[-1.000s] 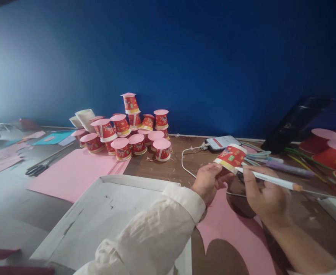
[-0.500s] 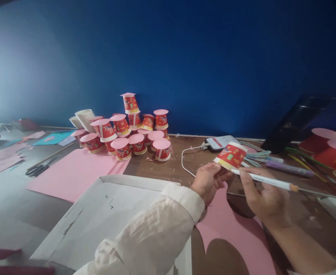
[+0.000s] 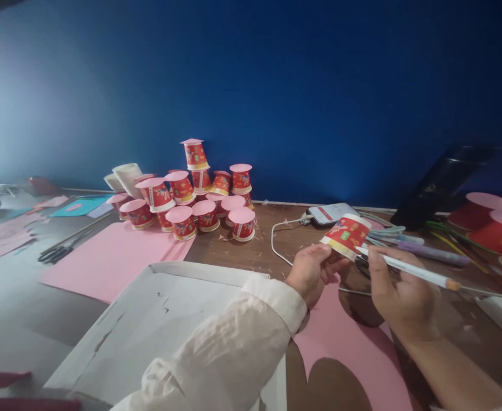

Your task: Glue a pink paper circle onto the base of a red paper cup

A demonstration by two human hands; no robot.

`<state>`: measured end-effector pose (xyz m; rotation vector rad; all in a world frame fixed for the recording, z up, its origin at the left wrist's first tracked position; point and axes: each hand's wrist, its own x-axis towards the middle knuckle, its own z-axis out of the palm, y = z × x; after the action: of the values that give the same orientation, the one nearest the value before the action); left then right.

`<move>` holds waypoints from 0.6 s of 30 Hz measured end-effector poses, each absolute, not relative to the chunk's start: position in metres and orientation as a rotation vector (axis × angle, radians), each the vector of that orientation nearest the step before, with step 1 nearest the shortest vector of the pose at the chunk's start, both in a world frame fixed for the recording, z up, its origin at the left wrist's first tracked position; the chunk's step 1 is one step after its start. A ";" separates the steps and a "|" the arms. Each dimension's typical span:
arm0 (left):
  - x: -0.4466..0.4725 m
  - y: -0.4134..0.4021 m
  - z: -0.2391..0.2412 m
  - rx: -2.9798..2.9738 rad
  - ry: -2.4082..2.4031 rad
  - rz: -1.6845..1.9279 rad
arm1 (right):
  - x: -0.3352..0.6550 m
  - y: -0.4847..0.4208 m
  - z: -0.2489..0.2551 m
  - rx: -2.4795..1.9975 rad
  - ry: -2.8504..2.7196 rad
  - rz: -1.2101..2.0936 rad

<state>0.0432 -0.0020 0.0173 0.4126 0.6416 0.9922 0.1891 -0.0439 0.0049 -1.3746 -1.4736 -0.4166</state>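
Observation:
Tilted in my left hand [image 3: 314, 271] is a red paper cup [image 3: 345, 233] with a yellow band and a white rim; my thumb and fingers pinch it near the rim. My right hand [image 3: 405, 291] is closed round a white pen [image 3: 417, 269] with an orange end, its tip at the lower right edge of the cup. Whether the tip touches the cup I cannot tell. Below both hands lies a pink paper sheet [image 3: 345, 348] with rounded cutouts. A phone [image 3: 328, 213] on a white cable lies just behind the cup.
Red cups topped with pink discs [image 3: 180, 214] stand stacked at the back left. Pink sheets [image 3: 117, 257], scissors [image 3: 57, 251] and a white box lid [image 3: 169, 314] lie left. A purple marker [image 3: 433, 253], a dark bottle [image 3: 439, 182] and more red cups [image 3: 494, 231] are on the right.
My right hand with the pen has shifted to the right along the cup's lower edge. The cup has moved very slightly right in my left hand.

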 end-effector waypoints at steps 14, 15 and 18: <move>0.043 -0.001 0.015 0.376 0.626 1.016 | 0.190 -0.044 0.003 -1.330 -1.548 -0.349; 0.043 -0.001 0.015 0.377 0.620 1.014 | 0.189 -0.045 0.003 -1.332 -1.535 -0.356; 0.043 -0.001 0.015 0.379 0.624 0.993 | 0.190 -0.045 0.003 -1.332 -1.502 -0.364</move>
<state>0.0426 -0.0006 0.0147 0.3790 0.6237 0.9928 0.1899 -0.0446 0.0029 -1.3324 -1.5020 -0.3639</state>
